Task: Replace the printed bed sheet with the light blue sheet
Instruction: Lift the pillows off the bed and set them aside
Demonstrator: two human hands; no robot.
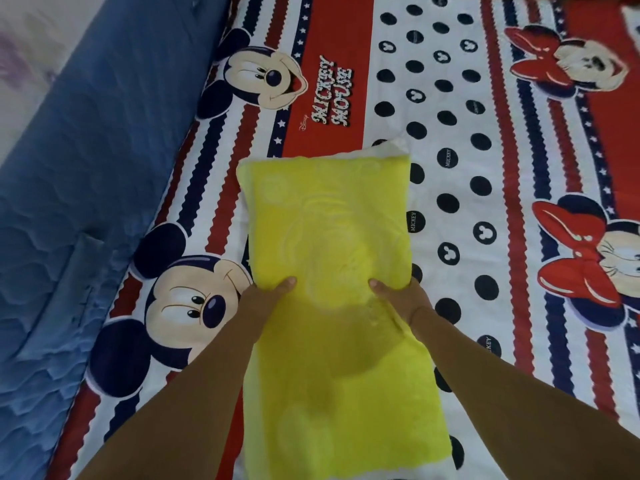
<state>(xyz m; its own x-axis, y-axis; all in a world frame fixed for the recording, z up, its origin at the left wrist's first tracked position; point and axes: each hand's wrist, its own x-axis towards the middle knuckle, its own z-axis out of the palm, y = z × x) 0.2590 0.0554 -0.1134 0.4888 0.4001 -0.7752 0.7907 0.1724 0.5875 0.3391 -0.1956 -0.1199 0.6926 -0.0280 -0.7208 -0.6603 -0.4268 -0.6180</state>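
At the centre of the view, two bare hands grip a yellow pillow [329, 220] by its long sides. The fingers [288, 282] of the left hand [268, 294] are closed on the pillow's left edge: the thumb lies on top of the fabric and the rest are tucked underneath, out of sight. The right hand [398, 297] grips the opposite edge the same way, with its thumb pressed onto the top and the other fingers hidden below. Both hands sit about halfway along the pillow, level with each other, and bare forearms reach in from the bottom of the frame.

The pillow points away from the person. It has a faint raised pattern and a strip of white at its far end. Whether it rests on the bed or is held just above it cannot be told.

Beneath it, the printed bed sheet [433, 140] lies spread flat across the bed. It shows red, white and navy stripes, black dots on white, cartoon mouse faces and red bows.

Along the left, the mattress side [86, 168] is dark blue and quilted. Pale floor [31, 39] shows in the top left corner.
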